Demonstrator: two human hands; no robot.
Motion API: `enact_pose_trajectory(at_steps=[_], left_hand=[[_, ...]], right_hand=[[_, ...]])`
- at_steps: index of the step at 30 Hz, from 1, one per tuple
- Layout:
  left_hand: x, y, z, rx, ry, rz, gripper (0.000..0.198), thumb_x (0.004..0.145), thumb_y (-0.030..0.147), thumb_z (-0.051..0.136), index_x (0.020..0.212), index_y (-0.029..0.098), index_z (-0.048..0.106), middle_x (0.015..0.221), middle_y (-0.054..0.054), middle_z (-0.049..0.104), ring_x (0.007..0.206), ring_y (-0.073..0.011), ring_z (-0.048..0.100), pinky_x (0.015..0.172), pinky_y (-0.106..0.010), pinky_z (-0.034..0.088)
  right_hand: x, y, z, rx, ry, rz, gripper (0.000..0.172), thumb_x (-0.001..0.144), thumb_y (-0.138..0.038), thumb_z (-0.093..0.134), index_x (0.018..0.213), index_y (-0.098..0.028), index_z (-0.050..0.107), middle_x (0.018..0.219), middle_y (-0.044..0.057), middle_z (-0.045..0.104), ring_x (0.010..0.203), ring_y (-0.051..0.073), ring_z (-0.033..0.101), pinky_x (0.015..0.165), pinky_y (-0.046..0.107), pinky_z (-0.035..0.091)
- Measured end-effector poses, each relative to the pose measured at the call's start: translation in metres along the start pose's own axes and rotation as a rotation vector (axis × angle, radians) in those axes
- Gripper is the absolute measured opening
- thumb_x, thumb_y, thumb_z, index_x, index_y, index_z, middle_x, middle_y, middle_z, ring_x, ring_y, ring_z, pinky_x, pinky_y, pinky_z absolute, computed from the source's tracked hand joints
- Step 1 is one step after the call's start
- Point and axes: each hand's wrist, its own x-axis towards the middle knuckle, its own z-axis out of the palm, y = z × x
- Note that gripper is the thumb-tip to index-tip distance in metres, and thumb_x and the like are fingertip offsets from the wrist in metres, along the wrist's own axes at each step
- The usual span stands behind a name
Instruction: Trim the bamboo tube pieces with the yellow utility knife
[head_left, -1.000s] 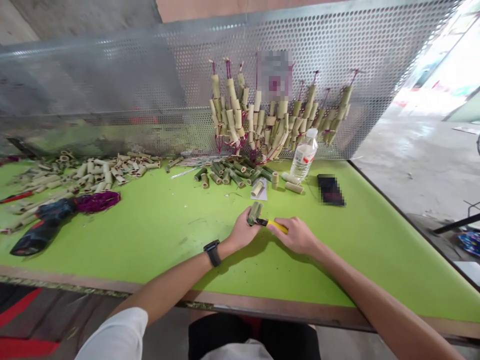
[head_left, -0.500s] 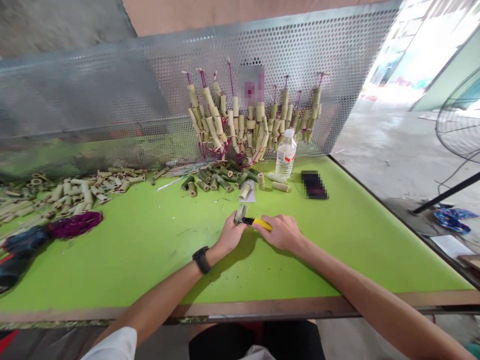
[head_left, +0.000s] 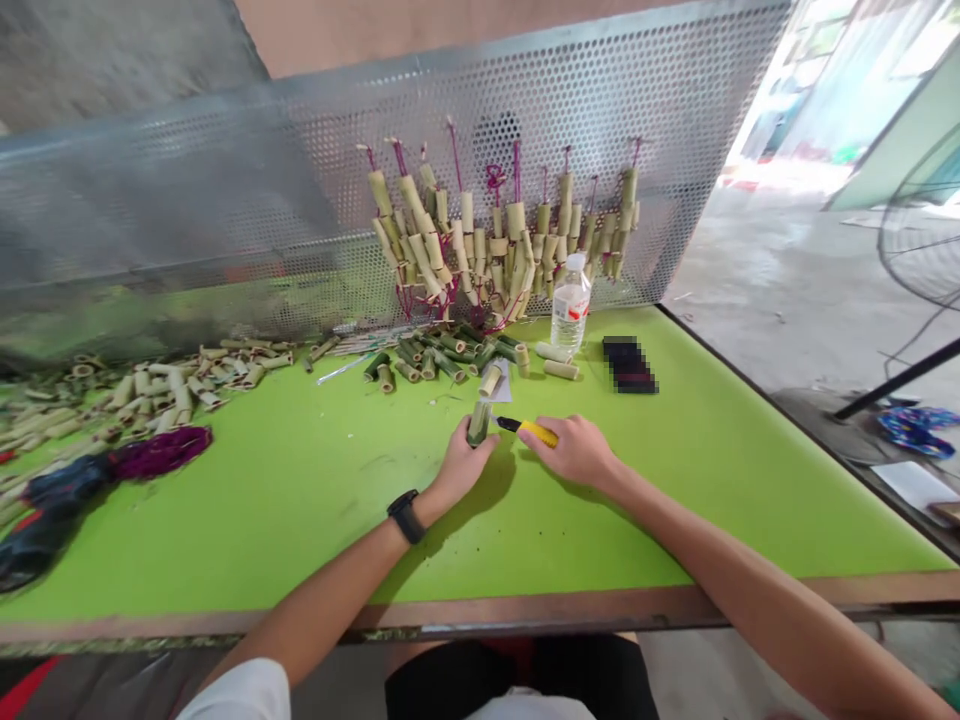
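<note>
My left hand (head_left: 459, 462) is closed around a short bamboo tube (head_left: 479, 424), green near the fingers and paler along its upper side. A yellow and black utility knife (head_left: 534, 432) is gripped in my right hand (head_left: 574, 450), its tip pointing left at the tube with a small gap between them. Just beyond, a pale bamboo piece (head_left: 490, 381) lies on a small white paper (head_left: 501, 392). Behind it is a pile of green bamboo tubes (head_left: 442, 355). Pale tubes (head_left: 560, 370) rest to the right of the pile.
A water bottle (head_left: 571, 310) stands at the back by a blurred dark object (head_left: 630, 364). Strung bamboo pieces (head_left: 465, 240) hang on the perforated metal panel (head_left: 322, 150). Cut bamboo (head_left: 172, 385), purple cord (head_left: 163, 452) and a dark power tool (head_left: 64, 500) lie left on the green table (head_left: 262, 520).
My right hand has drawn the knife right, away from the bamboo tube it was against. My left hand has tilted the tube more upright and still holds it.
</note>
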Motion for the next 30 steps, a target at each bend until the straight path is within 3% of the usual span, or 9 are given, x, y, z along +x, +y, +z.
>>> enact_pose_trajectory(at_steps=[5, 12, 18, 23, 26, 28, 30], left_hand=[[-0.003, 0.005, 0.001, -0.015, -0.001, -0.018, 0.031, 0.083, 0.037, 0.082, 0.101, 0.021, 0.062, 0.072, 0.007, 0.053, 0.068, -0.0137, 0.051, 0.068, -0.026, 0.044], [-0.006, 0.012, 0.004, -0.051, -0.008, 0.063, 0.025, 0.077, 0.015, 0.074, 0.101, 0.018, 0.066, 0.091, -0.001, 0.07, 0.084, -0.018, 0.061, 0.081, -0.03, 0.048], [-0.011, 0.017, 0.005, 0.002, -0.026, 0.074, 0.011, 0.081, 0.017, 0.068, 0.09, 0.019, 0.063, 0.08, 0.001, 0.063, 0.076, -0.0168, 0.053, 0.075, -0.029, 0.043], [-0.011, 0.02, 0.003, 0.015, -0.073, 0.041, 0.011, 0.078, 0.016, 0.066, 0.087, 0.019, 0.06, 0.081, 0.001, 0.062, 0.078, -0.0173, 0.053, 0.075, -0.03, 0.042], [-0.013, 0.02, 0.001, 0.082, -0.101, 0.012, 0.011, 0.078, 0.015, 0.064, 0.086, 0.02, 0.059, 0.076, 0.002, 0.056, 0.072, -0.0163, 0.048, 0.069, -0.03, 0.037], [-0.015, 0.018, 0.001, 0.118, -0.145, 0.013, 0.011, 0.079, 0.017, 0.066, 0.085, 0.022, 0.057, 0.073, 0.004, 0.049, 0.067, -0.0152, 0.043, 0.065, -0.03, 0.033], [-0.016, 0.016, 0.001, 0.137, -0.166, 0.021, 0.013, 0.082, 0.02, 0.068, 0.084, 0.022, 0.055, 0.072, 0.005, 0.045, 0.066, -0.0151, 0.041, 0.064, -0.03, 0.031]], right_hand=[[-0.001, 0.001, 0.001, 0.028, -0.04, -0.037, 0.063, 0.106, -0.076, 0.039, 0.078, -0.024, 0.061, 0.061, 0.003, 0.06, 0.048, 0.015, 0.045, 0.054, 0.031, 0.028], [-0.005, -0.004, 0.007, 0.05, -0.151, -0.104, 0.062, 0.106, -0.076, 0.038, 0.076, -0.025, 0.058, 0.06, 0.001, 0.058, 0.048, 0.015, 0.044, 0.054, 0.03, 0.032], [-0.007, -0.004, 0.006, 0.026, -0.146, -0.115, 0.066, 0.108, -0.077, 0.034, 0.074, -0.025, 0.055, 0.058, 0.0, 0.054, 0.048, 0.014, 0.042, 0.053, 0.029, 0.031], [-0.007, -0.003, 0.009, -0.032, -0.127, -0.092, 0.066, 0.109, -0.076, 0.037, 0.08, -0.024, 0.065, 0.059, 0.002, 0.06, 0.047, 0.015, 0.046, 0.053, 0.029, 0.034], [0.003, 0.009, 0.001, -0.04, -0.081, 0.002, 0.068, 0.109, -0.077, 0.035, 0.082, -0.024, 0.067, 0.061, 0.004, 0.064, 0.047, 0.017, 0.049, 0.052, 0.03, 0.037], [0.011, 0.022, -0.011, -0.051, 0.038, 0.17, 0.072, 0.107, -0.081, 0.03, 0.077, -0.024, 0.063, 0.06, 0.006, 0.063, 0.047, 0.018, 0.05, 0.05, 0.031, 0.037], [0.016, 0.032, -0.021, -0.022, 0.161, 0.245, 0.077, 0.104, -0.088, 0.028, 0.073, -0.024, 0.058, 0.059, 0.006, 0.061, 0.047, 0.018, 0.049, 0.049, 0.031, 0.037]])
